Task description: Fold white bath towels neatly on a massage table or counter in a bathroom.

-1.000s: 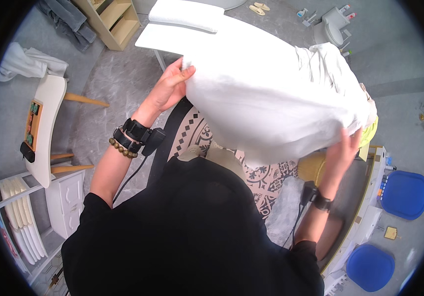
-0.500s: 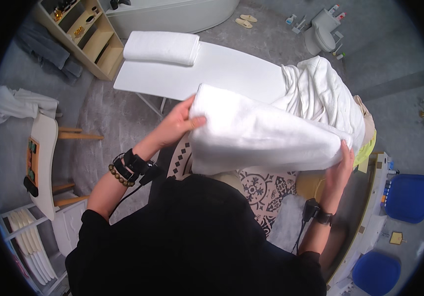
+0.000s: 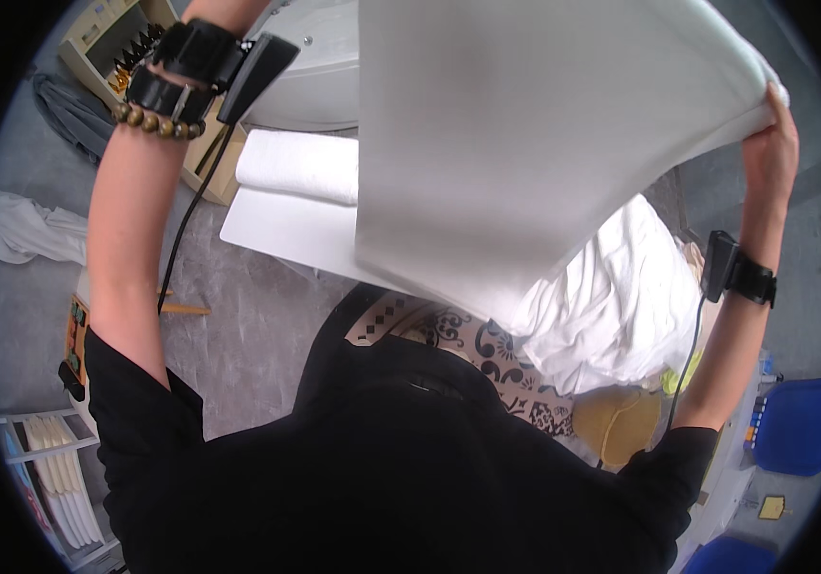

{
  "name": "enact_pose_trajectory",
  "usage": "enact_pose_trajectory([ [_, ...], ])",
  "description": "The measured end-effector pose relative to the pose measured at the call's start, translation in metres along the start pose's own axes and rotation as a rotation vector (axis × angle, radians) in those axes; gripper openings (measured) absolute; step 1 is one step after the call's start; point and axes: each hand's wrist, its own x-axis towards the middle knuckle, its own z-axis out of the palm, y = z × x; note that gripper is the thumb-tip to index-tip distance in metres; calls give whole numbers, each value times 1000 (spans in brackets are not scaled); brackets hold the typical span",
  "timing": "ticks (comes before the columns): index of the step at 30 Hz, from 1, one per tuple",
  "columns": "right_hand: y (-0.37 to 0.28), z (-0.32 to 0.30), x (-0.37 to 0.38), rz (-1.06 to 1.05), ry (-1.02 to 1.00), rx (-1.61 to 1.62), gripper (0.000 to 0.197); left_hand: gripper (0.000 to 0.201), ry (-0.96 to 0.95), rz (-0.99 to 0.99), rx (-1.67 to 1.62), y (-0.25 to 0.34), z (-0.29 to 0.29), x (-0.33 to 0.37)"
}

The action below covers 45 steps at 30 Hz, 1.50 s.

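A large white towel point(image 3: 525, 134) hangs stretched out high in front of me, hiding much of the board behind it. Its upper right corner is pinched in my right hand point(image 3: 776, 153), fingers closed on the cloth. My left forearm, with a black wrist strap and a beaded bracelet point(image 3: 157, 122), reaches up past the top edge, and the hand itself is out of the picture. Behind the towel, a folded white towel point(image 3: 297, 167) lies on the white board point(image 3: 286, 227). A crumpled heap of white cloth point(image 3: 611, 306) sits at the right, below the raised towel.
A wooden shelf point(image 3: 214, 163) and a white bathtub point(image 3: 300, 91) stand at the far left. At the right are a round tan container or stool point(image 3: 616, 426) and a blue seat point(image 3: 798, 426). Patterned mat point(image 3: 487, 344) covers floor before me.
Both arms have risen and spread apart, lifting the towel from a folded bundle into a wide hanging sheet. My left hand has gone out of the top of the picture.
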Motion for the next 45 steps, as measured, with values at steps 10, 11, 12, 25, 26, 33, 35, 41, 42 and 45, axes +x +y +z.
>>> enact_pose_trajectory([
  [10, -13, -1, -19, 12, -56, 28, 32, 20, -278, 147, 61, -12, 6, -13],
  [11, -1, 5, -37, 62, -84, 26, 32, 20, -255, 159, 80, -13, 2, -39],
  [12, 8, -7, -63, 106, -70, -20, 32, 18, -57, 196, 430, -29, -4, -55],
  [25, 110, -52, -425, 1050, 24, -176, 31, 16, 460, -581, 730, -217, -113, -364],
  [26, 112, -51, -442, 1071, 38, -152, 31, 15, 458, -631, 674, -222, -111, -378],
  [33, 125, -51, -479, 1086, -49, -219, 28, 16, 493, -694, 604, -242, -119, -407],
  [35, 137, -47, -471, 1069, 9, -197, 28, 16, 510, -692, 617, -247, -128, -399],
  [41, 190, -54, -414, 1046, 3, -218, 23, 16, 610, -633, 583, -254, -167, -346],
  [42, 204, -58, -401, 1051, 1, -216, 23, 16, 623, -633, 576, -253, -175, -333],
  [45, 253, -77, -374, 1065, -45, -261, 25, 16, 665, -628, 588, -268, -205, -297],
])
